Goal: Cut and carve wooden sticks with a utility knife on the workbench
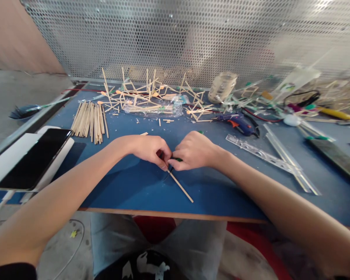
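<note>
My left hand [151, 149] is closed in a pinch on a thin wooden stick [181, 187], which slants toward the table's front edge. Behind that hand a pale stick end [144, 133] shows; whether it belongs to the same stick I cannot tell. My right hand [195, 149] is closed around a slim green-handled tool [178, 159], mostly covered by the fingers. Its dark, thin tip meets the stick beside my left fingertips. Both hands nearly touch, low over the blue tabletop [128, 186].
Bundled wooden sticks [90, 121] and a phone [35, 159] lie left. Stick frames [134, 97] with orange tips line the back, near a clear jar [222, 87]. A blue glue gun [239, 122], a ruler-like strip [259, 153] and clear rods [288, 159] are right.
</note>
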`<state>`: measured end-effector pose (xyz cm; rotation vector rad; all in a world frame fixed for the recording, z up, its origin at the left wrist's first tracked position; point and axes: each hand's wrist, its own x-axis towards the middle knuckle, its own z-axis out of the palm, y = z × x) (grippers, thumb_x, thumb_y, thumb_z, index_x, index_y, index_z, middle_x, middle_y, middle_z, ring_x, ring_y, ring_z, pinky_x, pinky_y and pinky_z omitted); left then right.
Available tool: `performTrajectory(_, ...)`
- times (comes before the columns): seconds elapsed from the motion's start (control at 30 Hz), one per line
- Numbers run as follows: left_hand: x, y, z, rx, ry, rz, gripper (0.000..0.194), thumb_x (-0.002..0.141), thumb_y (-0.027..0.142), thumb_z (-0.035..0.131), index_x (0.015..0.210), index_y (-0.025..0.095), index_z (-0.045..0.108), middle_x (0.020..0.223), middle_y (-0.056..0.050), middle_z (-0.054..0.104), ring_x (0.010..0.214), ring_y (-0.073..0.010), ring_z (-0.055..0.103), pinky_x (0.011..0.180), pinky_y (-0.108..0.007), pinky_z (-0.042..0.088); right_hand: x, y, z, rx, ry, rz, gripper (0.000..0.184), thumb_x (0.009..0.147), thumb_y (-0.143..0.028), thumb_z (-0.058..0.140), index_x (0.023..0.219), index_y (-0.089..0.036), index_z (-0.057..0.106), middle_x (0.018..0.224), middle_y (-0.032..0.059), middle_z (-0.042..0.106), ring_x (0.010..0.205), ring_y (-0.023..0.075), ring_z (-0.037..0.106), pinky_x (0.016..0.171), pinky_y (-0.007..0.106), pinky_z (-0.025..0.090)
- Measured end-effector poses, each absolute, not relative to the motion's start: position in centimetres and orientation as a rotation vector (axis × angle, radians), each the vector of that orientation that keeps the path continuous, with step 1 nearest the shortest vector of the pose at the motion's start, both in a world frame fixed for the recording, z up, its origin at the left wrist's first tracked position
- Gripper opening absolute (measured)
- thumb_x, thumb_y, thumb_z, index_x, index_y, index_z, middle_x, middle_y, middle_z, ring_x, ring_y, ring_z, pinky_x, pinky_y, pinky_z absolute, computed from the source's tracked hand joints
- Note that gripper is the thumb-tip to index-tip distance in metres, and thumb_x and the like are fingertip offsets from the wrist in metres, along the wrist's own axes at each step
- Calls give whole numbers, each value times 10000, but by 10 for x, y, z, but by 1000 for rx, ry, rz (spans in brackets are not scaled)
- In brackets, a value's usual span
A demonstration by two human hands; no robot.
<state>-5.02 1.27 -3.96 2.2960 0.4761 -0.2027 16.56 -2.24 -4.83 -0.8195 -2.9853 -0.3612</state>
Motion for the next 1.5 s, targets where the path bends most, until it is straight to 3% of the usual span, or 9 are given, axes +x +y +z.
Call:
performTrajectory(0.13,-50,12,-38,2283,484,-206,178,847,393,719,891,232,781,792,26,743,662,-88,608,611,-198,391,168,-21,-47,-883,-2978,-373,637,997,-495,311,657,-189,754,614,78,721,506,127,535,554,317,111)
performTrajectory(0.53,-49,11,-36,2299,472,-206,173,835,390,728,850,223,771,708,39,698,619,-84,568,590,-206,368,166,-24,-48,-850,-2997,-310,649,1008,-497,302,668,-189,761,627,84,725,490,121,519,555,317,113)
performTrajectory(0.83,-50,11,-35,2291,464,-190,145,843,354,720,882,229,784,766,26,738,642,-86,592,618,-205,390,172,-21,-48,-799,-2961,-333,628,1001,-506,331,630,-189,726,580,67,695,481,115,485,556,321,105)
performTrajectory(1.5,-49,9,-31,2300,515,-219,169,844,360,718,897,215,787,794,14,743,667,-89,607,622,-194,399,166,-25,-42,-943,-3045,-238,594,1008,-450,352,681,-156,751,689,119,742,566,140,573,566,326,130)
